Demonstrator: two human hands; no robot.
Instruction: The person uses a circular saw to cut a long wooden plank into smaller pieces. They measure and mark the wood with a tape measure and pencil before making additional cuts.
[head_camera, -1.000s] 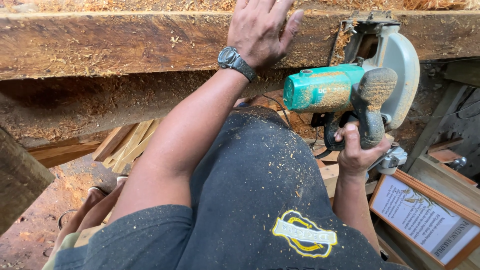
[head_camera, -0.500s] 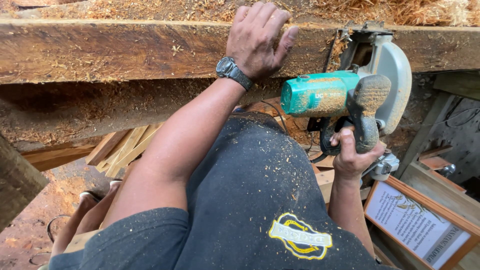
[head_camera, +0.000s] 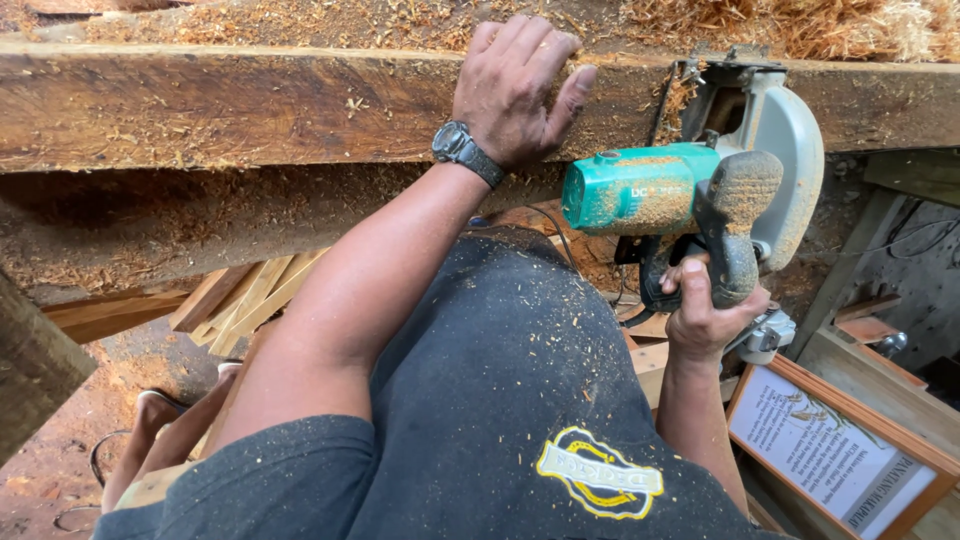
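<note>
My left hand (head_camera: 520, 90) lay flat on the top face of the long wooden beam (head_camera: 250, 100) that ran across the upper part of the frame, fingers spread and pressing down rather than closed around anything, with the thumb stretched toward the saw on its right. A dark wristwatch (head_camera: 462, 150) sat on that wrist, just over the beam's near edge. My right hand (head_camera: 705, 310), right of centre, was wrapped tight around the dusty rear handle of a teal circular saw (head_camera: 690, 190), the fingers curled fully round the grip. The saw's teal motor housing pointed left toward my left hand, and its pale grey blade guard (head_camera: 790, 150) stood against the beam's near side in the upper right, just beside my thumb; I could not tell whether the blade itself met the wood, since the guard and body hid it. Sawdust and shavings (head_camera: 800, 20) were heaped along the top edge of the frame behind the beam and scattered over the beam, the saw and my dark shirt (head_camera: 500, 400), which filled the lower middle and carried a yellow emblem. A bundle of thin wooden slats (head_camera: 245, 300) lay below the beam at centre left. In the lower right corner a wood-framed printed sheet (head_camera: 830, 450) leaned at an angle, well apart from both hands.
</note>
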